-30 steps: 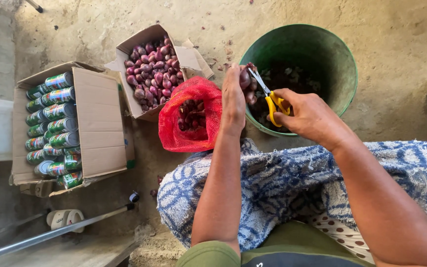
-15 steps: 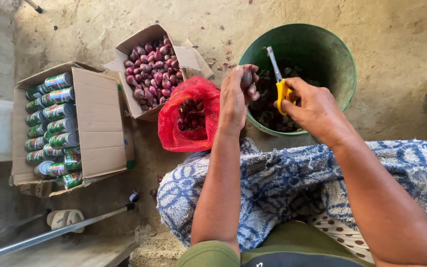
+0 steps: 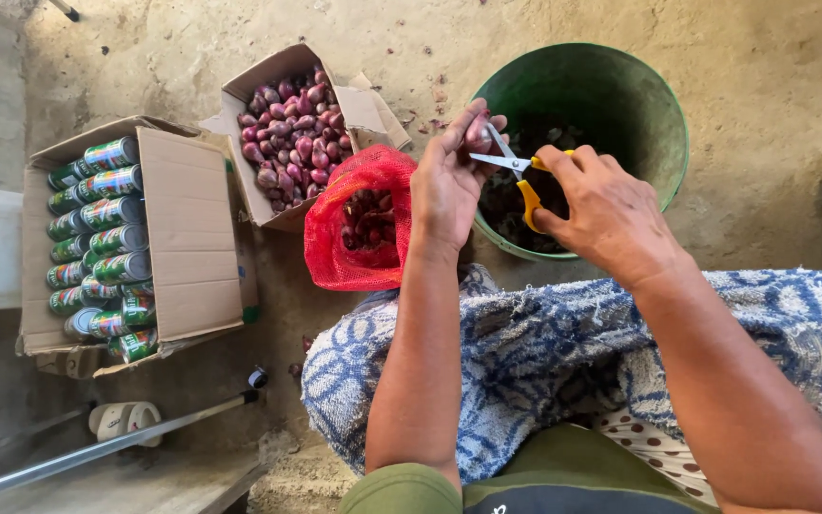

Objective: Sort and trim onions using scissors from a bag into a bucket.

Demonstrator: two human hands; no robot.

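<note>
Head view, looking down over the lap. A blue-and-white patterned cloth [image 3: 544,352] covers the knees. Beyond it, on the earth floor, stands a green bucket [image 3: 654,114], its dim interior holding dark matter, probably trimmings, though the shadow hides detail. To the left lies an open cardboard box [image 3: 192,238] with rows of cans [image 3: 102,238] on their sides, their labels banded green, red and blue. Between that box and the bucket sits a smaller, torn cardboard carton [image 3: 368,109] heaped with purple-red shallots [image 3: 292,143]; just before it is a red mesh bag [image 3: 349,252], mouth open, with more bulbs inside. A pale metal pole [image 3: 97,447] crosses the lower left corner.

The left hand [image 3: 444,186] is closed around a single shallot [image 3: 479,133], pinched at the fingertips over the bucket's near rim, its long axis pointing roughly up and away. The right hand [image 3: 606,209] grips yellow-handled scissors [image 3: 516,171], blades parted and aimed leftward at the bulb, their tips touching or just beside it. The bulb therefore lies directly left of the right hand, which approaches crosswise to its axis.
</note>
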